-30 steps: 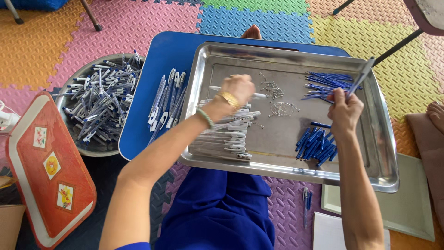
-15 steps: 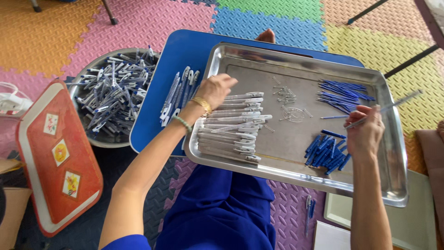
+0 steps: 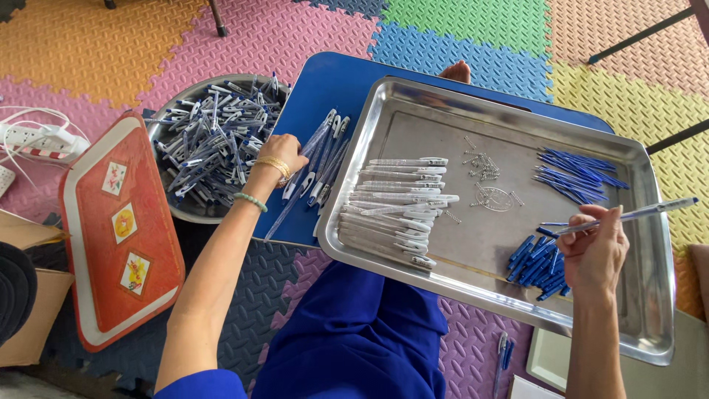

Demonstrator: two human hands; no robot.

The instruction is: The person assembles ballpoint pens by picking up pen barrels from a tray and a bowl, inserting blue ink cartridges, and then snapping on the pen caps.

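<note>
A steel tray (image 3: 413, 103) lies across a blue table (image 3: 332, 85) over my lap. On it sit a row of clear pen barrels (image 3: 395, 203), thin blue refills (image 3: 576, 170), small blue caps (image 3: 535, 266) and tiny springs (image 3: 484, 166). My right hand (image 3: 594, 255) holds a clear pen barrel (image 3: 642, 213) pointing right above the caps. My left hand (image 3: 284, 151) reaches off the tray to several assembled pens (image 3: 317, 166) lying on the blue table, fingers closing on them.
A round metal bowl (image 3: 166, 210) full of pens stands left of the table. An orange tray (image 3: 111, 236) lies further left, beside a power strip (image 3: 33, 140) and cardboard (image 3: 29, 318). Coloured foam mats (image 3: 295, 29) cover the floor.
My left hand moved from the barrels on the tray leftward to the pens on the blue table. My right hand swung its pen barrel lower and to the right.
</note>
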